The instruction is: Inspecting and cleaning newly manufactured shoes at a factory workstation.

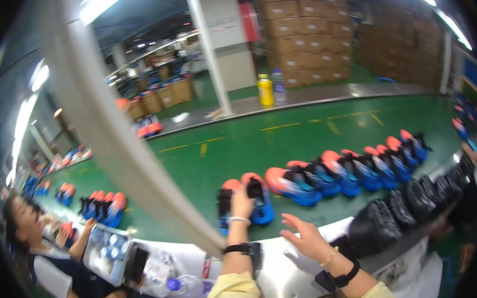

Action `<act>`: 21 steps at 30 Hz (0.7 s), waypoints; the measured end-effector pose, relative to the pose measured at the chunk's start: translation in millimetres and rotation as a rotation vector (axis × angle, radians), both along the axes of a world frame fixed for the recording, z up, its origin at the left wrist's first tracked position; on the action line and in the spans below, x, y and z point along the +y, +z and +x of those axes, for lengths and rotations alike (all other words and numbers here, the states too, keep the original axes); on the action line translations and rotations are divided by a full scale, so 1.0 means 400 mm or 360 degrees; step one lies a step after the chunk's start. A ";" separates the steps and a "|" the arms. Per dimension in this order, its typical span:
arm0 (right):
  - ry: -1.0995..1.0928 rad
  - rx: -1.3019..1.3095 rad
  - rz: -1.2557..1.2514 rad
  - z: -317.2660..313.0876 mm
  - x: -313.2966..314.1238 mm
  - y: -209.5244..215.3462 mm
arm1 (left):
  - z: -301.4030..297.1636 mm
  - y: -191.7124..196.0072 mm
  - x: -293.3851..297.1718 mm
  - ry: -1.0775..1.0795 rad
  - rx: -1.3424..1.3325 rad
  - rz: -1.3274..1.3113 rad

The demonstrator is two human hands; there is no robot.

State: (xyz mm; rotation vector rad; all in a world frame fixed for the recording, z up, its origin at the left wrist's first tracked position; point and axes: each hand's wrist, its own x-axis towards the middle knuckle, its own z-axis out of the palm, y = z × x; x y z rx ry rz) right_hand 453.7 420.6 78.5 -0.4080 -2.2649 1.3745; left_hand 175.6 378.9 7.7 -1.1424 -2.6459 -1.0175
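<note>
My left hand (243, 204) reaches over a green belt and is closed on the left one of two blue shoes with orange toes; its fingertips partly blend into that shoe (225, 204). Right beside it stands the other shoe (260, 202), with a black opening. My right hand (308, 242) hovers over the white near edge of the belt, fingers apart and holding nothing. Just beyond it, a slanting row of similar shoes (328, 179) runs off to the right.
Black shoes or lasts (377, 225) line the near ledge at right. A pale post (135, 155) slants across the left. A co-worker (48, 259) sits at left beside a grey tray (108, 252). A plastic bottle (189, 286) lies near my left forearm. Stacked cartons (308, 35) stand behind.
</note>
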 end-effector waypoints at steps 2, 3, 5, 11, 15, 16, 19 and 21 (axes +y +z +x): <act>-0.0248 0.0070 0.0185 0.150 0.015 0.140 | 0.024 0.080 0.016 -0.0042 -0.0213 0.0051; -0.0492 0.0006 0.0232 0.225 0.022 0.210 | 0.064 0.129 0.011 -0.0004 -0.0153 0.0207; -0.1011 0.0219 0.0705 0.334 0.087 0.220 | 0.108 0.096 0.058 0.0081 0.0090 0.0646; -0.1578 -0.0788 0.1221 0.605 0.146 0.238 | 0.420 0.043 0.252 -0.0345 -0.0044 0.0201; -0.1236 -0.1089 0.1292 0.618 0.139 0.173 | 0.429 -0.017 0.283 -0.0316 -0.0012 0.0158; -0.1207 -0.1088 0.1292 0.610 0.133 0.165 | 0.421 -0.023 0.277 -0.0297 0.0019 0.0197; -0.1269 -0.1097 0.1364 0.607 0.140 0.144 | 0.393 -0.001 0.221 -0.0399 -0.0143 0.0166; -0.1299 -0.1091 0.1374 0.606 0.148 0.132 | 0.373 -0.008 0.165 -0.0526 -0.0086 0.0211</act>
